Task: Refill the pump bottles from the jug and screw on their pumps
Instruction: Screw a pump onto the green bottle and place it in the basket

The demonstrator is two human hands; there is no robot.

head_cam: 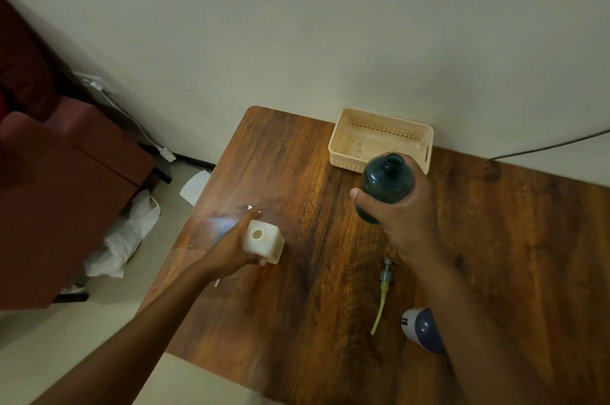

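Observation:
On the wooden table (297, 305), my left hand (231, 247) grips a white square jug (264, 241) with its round mouth uncapped and facing up. My right hand (406, 216) holds a dark pump bottle (384, 185) upright, its neck open with no pump on it. A pump (383, 292) with a grey collar and a yellowish tube lies flat on the table below my right hand. A blue and white bottle (421, 328) lies near my right forearm, partly hidden by it.
A beige plastic basket (379, 137) sits at the table's back edge against the wall. A dark cable (544, 148) runs along the wall at right. A maroon chair (66, 190) and white bags (125, 239) are on the floor left of the table.

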